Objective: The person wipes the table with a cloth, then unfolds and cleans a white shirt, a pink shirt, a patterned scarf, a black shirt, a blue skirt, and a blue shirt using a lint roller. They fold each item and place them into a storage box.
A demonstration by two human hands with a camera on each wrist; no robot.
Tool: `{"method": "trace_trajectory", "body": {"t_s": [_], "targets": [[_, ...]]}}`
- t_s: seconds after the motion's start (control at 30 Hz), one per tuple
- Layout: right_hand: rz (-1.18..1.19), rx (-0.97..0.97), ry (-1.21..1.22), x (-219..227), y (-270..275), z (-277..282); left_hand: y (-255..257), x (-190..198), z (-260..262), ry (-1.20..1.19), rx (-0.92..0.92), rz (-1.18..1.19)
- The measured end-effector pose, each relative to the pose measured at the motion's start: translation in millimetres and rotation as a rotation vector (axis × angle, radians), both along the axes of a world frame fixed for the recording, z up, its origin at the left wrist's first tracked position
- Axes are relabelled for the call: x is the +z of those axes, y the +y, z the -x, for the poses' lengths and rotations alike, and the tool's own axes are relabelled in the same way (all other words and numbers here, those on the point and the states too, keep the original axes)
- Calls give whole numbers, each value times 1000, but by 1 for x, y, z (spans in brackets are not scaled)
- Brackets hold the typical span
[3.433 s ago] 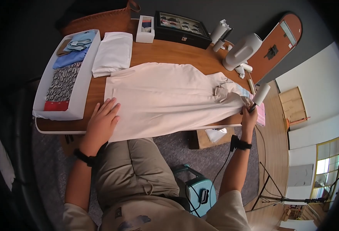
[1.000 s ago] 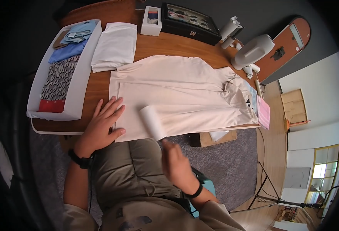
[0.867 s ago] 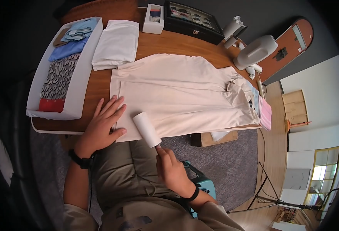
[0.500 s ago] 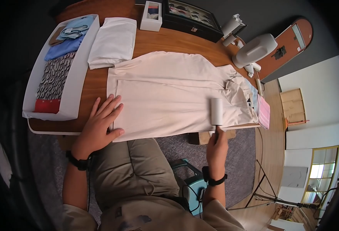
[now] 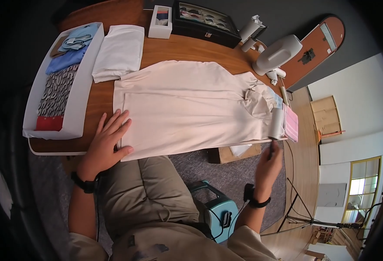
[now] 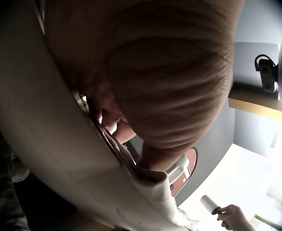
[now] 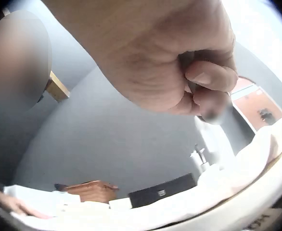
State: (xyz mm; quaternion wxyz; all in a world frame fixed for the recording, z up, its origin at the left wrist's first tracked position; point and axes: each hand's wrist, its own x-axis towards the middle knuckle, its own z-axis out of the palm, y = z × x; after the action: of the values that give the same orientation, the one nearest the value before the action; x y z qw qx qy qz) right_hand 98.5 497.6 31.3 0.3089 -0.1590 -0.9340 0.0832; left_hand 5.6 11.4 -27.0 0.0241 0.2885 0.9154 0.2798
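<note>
A pale pink garment lies spread over the wooden table, its right end bunched and wrinkled. The left hand rests with spread fingers on the garment's left edge. At the garment's right end, the right hand grips the dark handle of a white lint roller. In the left wrist view the roller shows far off, in the right hand. The right wrist view has the right hand's fingers curled round the handle.
A white box of folded clothes and a folded white cloth stand left. Behind are a small white box, a black glasses case and a grey-white bottle. A pink checked cloth lies right.
The right hand has carried the roller from beside the left hand rightward along the garment to its bunched end. The left hand stays on the garment's left edge.
</note>
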Motion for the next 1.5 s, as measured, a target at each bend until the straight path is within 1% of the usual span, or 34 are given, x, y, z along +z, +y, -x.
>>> {"method": "trace_trajectory", "body": {"t_s": [0.03,0.1,0.13,0.17,0.2,0.27,0.4,0.47,0.6,0.67,0.8,0.9,1.03,1.1,1.13,1.2,1.27,1.37,1.43,1.47,1.5], "targets": [[34,113,-34,-3,-19,-4,0,0,0,-2,6,7],[102,263,-160,-14,-61,-13,1,-1,1,-3,9,13],[91,408,-177,-22,-75,-19,0,-1,0,-3,8,9],[117,496,-149,-27,-90,-23,1,0,0,-5,10,5],[148,535,-139,-31,-102,-26,1,0,0,-5,9,4],[201,503,-200,-37,-112,-36,1,1,0,-17,15,13],[245,477,-265,-49,-101,-41,2,2,1,-25,7,9],[186,399,-213,-53,-80,-33,2,2,0,-17,19,14],[178,212,-174,-51,-31,-21,2,2,0,-6,16,6],[158,166,-136,-54,-1,-18,2,2,-1,-20,22,10],[139,-2,-160,-50,52,-16,1,2,-2,-17,19,0],[106,-53,-192,-51,80,-16,1,2,-1,-5,16,-1],[75,-75,-148,-57,103,-17,0,1,-2,-6,21,-7],[24,-242,-150,-60,123,-20,-1,1,-2,-1,30,-13],[18,-230,-141,-54,131,-22,-2,0,-2,-4,22,-17],[-50,-136,11,-42,144,-17,-4,-3,-2,5,31,-28],[-38,-155,17,-4,120,0,-4,-6,-3,66,20,-54],[-2,92,115,42,99,40,-3,-5,-5,84,30,-60],[163,205,43,68,86,80,-2,-4,-6,98,38,-59],[96,254,11,66,102,106,-2,-4,-6,87,45,-65],[170,327,-11,83,85,126,-2,-4,-6,75,52,-71]]}}
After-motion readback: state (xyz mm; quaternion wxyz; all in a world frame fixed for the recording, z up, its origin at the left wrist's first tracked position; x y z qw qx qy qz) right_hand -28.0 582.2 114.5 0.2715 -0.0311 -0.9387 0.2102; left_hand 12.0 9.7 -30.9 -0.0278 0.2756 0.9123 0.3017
